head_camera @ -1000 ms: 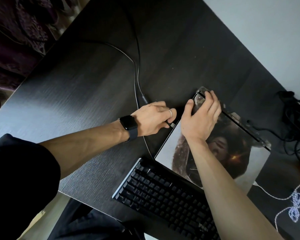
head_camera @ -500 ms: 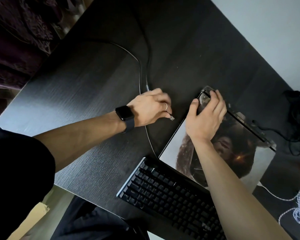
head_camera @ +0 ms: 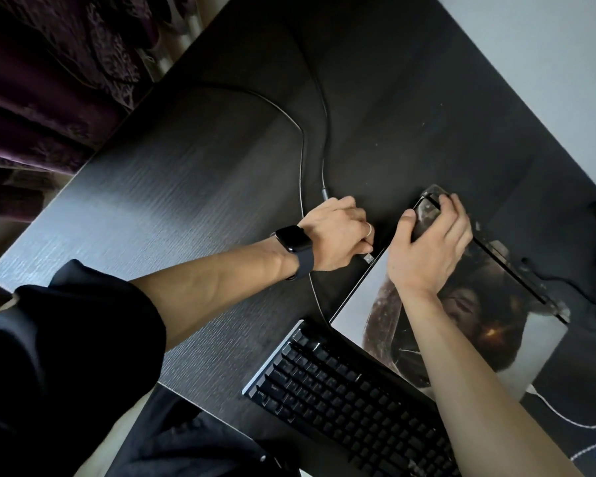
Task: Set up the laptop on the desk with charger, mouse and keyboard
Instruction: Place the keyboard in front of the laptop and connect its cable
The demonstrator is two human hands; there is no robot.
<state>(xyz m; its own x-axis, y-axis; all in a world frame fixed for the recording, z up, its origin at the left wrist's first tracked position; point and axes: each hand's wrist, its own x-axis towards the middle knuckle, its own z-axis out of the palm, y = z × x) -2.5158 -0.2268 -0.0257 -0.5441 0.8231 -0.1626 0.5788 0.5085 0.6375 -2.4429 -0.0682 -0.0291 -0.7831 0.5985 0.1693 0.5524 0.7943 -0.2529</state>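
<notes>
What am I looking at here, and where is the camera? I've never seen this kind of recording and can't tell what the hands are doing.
There is no machine here: a person works with two bare hands, filmed by one wide-angle camera worn on the head and looking down, so the arms reach in from below. On the dark desk lie a closed laptop with a picture on its lid and a black keyboard in front of it. The left hand, with a smartwatch on its wrist, pinches a USB plug; its metal tip is just short of the laptop's side edge, not plugged in. A dark cable runs from that hand across the desk. The right hand grips the laptop's far corner, probably steadying it.
</notes>
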